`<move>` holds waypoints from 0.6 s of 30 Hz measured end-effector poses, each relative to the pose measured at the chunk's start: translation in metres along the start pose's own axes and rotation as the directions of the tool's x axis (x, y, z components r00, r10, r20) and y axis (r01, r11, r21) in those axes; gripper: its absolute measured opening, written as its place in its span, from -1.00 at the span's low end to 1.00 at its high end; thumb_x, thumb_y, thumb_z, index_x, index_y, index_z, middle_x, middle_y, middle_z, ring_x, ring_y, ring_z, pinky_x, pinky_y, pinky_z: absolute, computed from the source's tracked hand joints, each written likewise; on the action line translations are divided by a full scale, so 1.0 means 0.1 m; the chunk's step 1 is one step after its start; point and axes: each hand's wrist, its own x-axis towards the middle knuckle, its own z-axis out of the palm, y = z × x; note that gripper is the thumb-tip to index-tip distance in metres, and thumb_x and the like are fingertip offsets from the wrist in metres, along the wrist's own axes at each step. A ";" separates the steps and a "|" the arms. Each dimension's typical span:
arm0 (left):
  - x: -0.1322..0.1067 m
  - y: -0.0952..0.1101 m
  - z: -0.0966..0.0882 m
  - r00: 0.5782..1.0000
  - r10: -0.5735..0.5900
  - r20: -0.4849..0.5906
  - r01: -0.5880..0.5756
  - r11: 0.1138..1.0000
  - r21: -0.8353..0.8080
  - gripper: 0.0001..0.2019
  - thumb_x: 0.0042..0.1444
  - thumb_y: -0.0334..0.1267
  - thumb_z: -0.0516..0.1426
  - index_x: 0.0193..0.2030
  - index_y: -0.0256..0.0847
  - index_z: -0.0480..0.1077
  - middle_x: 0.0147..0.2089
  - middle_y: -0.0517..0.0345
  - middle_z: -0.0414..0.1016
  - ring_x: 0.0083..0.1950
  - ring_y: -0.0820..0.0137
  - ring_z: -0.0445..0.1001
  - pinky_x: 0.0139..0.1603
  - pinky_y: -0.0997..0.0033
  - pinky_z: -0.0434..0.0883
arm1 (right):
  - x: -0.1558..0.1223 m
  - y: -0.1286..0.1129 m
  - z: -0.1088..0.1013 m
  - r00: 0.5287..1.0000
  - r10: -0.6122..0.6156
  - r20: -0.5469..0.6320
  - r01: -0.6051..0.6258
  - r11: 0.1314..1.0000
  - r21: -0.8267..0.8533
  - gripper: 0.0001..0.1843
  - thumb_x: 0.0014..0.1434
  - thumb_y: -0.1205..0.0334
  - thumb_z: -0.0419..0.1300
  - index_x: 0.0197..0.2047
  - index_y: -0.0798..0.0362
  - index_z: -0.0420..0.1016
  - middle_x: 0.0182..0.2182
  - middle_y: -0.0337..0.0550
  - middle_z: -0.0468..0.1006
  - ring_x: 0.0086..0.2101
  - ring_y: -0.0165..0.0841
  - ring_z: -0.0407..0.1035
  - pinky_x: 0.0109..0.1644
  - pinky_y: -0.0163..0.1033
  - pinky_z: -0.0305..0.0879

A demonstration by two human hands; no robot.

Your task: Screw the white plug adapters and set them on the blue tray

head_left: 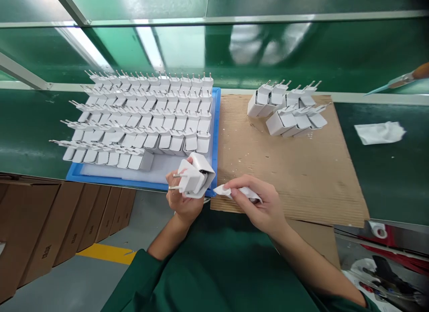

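My left hand [184, 204] is closed around a white plug adapter [194, 178], tilted so its two metal pins point left. It is held over the front right corner of a blue tray [217, 124]. Pinched in my right hand [258, 200] is a crumpled white cloth [246, 193], its tip reaching toward the adapter but apart from it. Rows of similar white adapters [157, 120] fill most of the tray, pins upward. On the cardboard sheet [275, 169] to the right, a smaller group of white adapters [295, 120] stands near the back edge.
A folded white cloth [380, 133] lies on the green bench at the right. A pointed tool with an orange-brown handle [405, 79] juts in from the right edge. Brown cartons [43, 236] stand on the floor at left. A white tape roll [378, 230] sits below the bench.
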 end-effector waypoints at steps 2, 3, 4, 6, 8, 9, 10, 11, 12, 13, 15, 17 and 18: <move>0.03 0.09 0.02 0.994 0.075 -0.077 -0.082 0.993 -0.082 -0.43 0.05 -0.15 0.40 0.18 -0.03 0.34 0.10 -0.07 0.58 0.17 0.04 0.56 0.16 -0.09 0.48 | 0.03 0.09 -0.03 0.997 -0.079 -0.008 0.078 0.990 -0.121 -0.84 0.32 0.26 0.18 -0.19 -0.02 0.62 -0.44 -0.26 0.62 -0.57 -0.49 0.27 -0.51 -0.30 0.17; 0.05 0.14 0.02 0.995 0.074 -0.065 -0.082 0.988 -0.131 -0.44 0.07 -0.18 0.39 0.19 -0.03 0.34 0.10 -0.05 0.59 0.17 0.06 0.56 0.16 -0.05 0.50 | 0.04 0.16 -0.06 0.995 -0.100 -0.013 0.096 0.980 -0.175 -0.84 0.33 0.25 0.18 -0.18 -0.02 0.62 -0.44 -0.25 0.63 -0.56 -0.47 0.31 -0.48 -0.29 0.21; 0.06 0.18 0.02 0.999 0.042 -0.013 -0.043 0.983 -0.177 -0.47 0.10 -0.19 0.37 0.20 -0.04 0.35 0.10 -0.03 0.60 0.17 0.08 0.57 0.17 0.00 0.51 | 0.06 0.24 -0.10 0.994 -0.106 -0.011 0.101 0.968 -0.229 -0.83 0.34 0.22 0.18 -0.18 -0.02 0.64 -0.43 -0.23 0.64 -0.53 -0.45 0.36 -0.44 -0.28 0.27; 0.10 0.25 0.00 0.994 -0.052 0.096 0.075 0.965 -0.251 -0.49 0.15 -0.18 0.34 0.21 -0.08 0.34 0.05 -0.02 0.62 0.15 0.11 0.59 0.16 0.06 0.53 | 0.09 0.40 -0.20 0.995 -0.098 0.024 0.100 0.930 -0.354 -0.80 0.34 0.15 0.20 -0.19 -0.03 0.66 -0.34 -0.16 0.70 -0.37 -0.34 0.52 -0.27 -0.22 0.42; 0.13 0.29 -0.02 0.975 -0.117 0.188 0.174 0.929 -0.326 -0.44 0.16 -0.16 0.33 0.27 -0.11 0.30 0.07 -0.05 0.61 0.13 0.12 0.60 0.16 0.10 0.53 | 0.12 0.51 -0.31 0.995 -0.082 0.059 0.101 0.866 -0.489 -0.77 0.33 0.07 0.21 -0.16 -0.06 0.69 -0.14 -0.07 0.72 -0.08 -0.16 0.58 -0.01 -0.03 0.49; 0.14 0.30 -0.03 0.963 -0.136 0.231 0.215 0.908 -0.360 -0.39 0.16 -0.14 0.33 0.30 -0.10 0.26 0.09 -0.07 0.59 0.13 0.12 0.60 0.16 0.11 0.53 | 0.14 0.53 -0.36 0.995 -0.080 0.059 0.099 0.838 -0.536 -0.76 0.32 0.05 0.22 -0.12 -0.07 0.69 -0.05 -0.05 0.69 0.03 -0.09 0.54 0.09 0.06 0.46; 0.16 0.31 -0.04 0.951 -0.150 0.271 0.250 0.887 -0.387 -0.36 0.16 -0.11 0.33 0.33 -0.09 0.22 0.11 -0.08 0.58 0.14 0.12 0.60 0.14 0.12 0.54 | 0.15 0.52 -0.41 0.995 -0.088 0.041 0.095 0.827 -0.553 -0.76 0.32 0.05 0.22 -0.08 -0.09 0.68 0.02 -0.03 0.67 0.09 -0.06 0.51 0.16 0.12 0.43; 0.17 0.32 -0.05 0.939 -0.158 0.305 0.279 0.868 -0.410 -0.33 0.15 -0.09 0.33 0.34 -0.07 0.20 0.11 -0.08 0.57 0.13 0.12 0.60 0.11 0.13 0.55 | 0.17 0.47 -0.44 0.994 -0.109 0.010 0.098 0.839 -0.535 -0.76 0.32 0.08 0.22 -0.03 -0.09 0.66 0.05 -0.03 0.65 0.10 -0.08 0.50 0.18 0.12 0.43; 0.18 0.33 -0.06 0.928 -0.162 0.337 0.304 0.851 -0.428 -0.34 0.15 -0.08 0.33 0.33 -0.05 0.19 0.10 -0.06 0.58 0.11 0.13 0.60 0.08 0.16 0.56 | 0.18 0.40 -0.47 0.990 -0.141 -0.019 0.114 0.868 -0.484 -0.76 0.33 0.12 0.22 0.00 -0.09 0.64 0.03 -0.04 0.65 0.07 -0.12 0.52 0.17 0.08 0.45; 0.19 0.34 -0.06 0.918 -0.162 0.363 0.324 0.834 -0.446 -0.36 0.15 -0.08 0.33 0.30 -0.03 0.19 0.06 -0.03 0.59 0.08 0.15 0.61 0.03 0.20 0.56 | 0.20 0.32 -0.48 0.983 -0.179 -0.034 0.149 0.900 -0.410 -0.76 0.33 0.16 0.22 0.02 -0.09 0.62 0.00 -0.05 0.66 0.04 -0.17 0.54 0.15 0.02 0.47; 0.19 0.35 -0.05 0.903 -0.156 0.399 0.350 0.806 -0.477 -0.43 0.15 -0.11 0.34 0.23 0.00 0.20 0.01 0.04 0.61 0.02 0.21 0.62 -0.03 0.26 0.55 | 0.25 0.13 -0.46 0.967 -0.253 -0.020 0.240 0.937 -0.254 -0.76 0.33 0.22 0.21 0.03 -0.08 0.58 -0.05 -0.07 0.68 -0.01 -0.22 0.57 0.09 -0.06 0.51; 0.18 0.35 -0.03 0.897 -0.144 0.419 0.355 0.798 -0.487 -0.49 0.15 -0.14 0.34 0.14 -0.02 0.22 -0.03 0.08 0.61 -0.05 0.26 0.62 -0.06 0.30 0.53 | 0.30 -0.01 -0.39 0.956 -0.293 0.032 0.294 0.940 -0.171 -0.79 0.32 0.22 0.21 0.01 -0.07 0.57 -0.06 -0.07 0.68 -0.04 -0.22 0.58 0.06 -0.09 0.53; 0.17 0.35 -0.03 0.896 -0.136 0.422 0.349 0.804 -0.482 -0.52 0.15 -0.14 0.34 0.11 -0.04 0.23 -0.06 0.09 0.60 -0.08 0.28 0.61 -0.08 0.32 0.52 | 0.33 -0.06 -0.35 0.952 -0.302 0.049 0.306 0.938 -0.160 -0.80 0.32 0.21 0.21 -0.01 -0.07 0.58 -0.06 -0.06 0.68 -0.05 -0.22 0.58 0.05 -0.09 0.54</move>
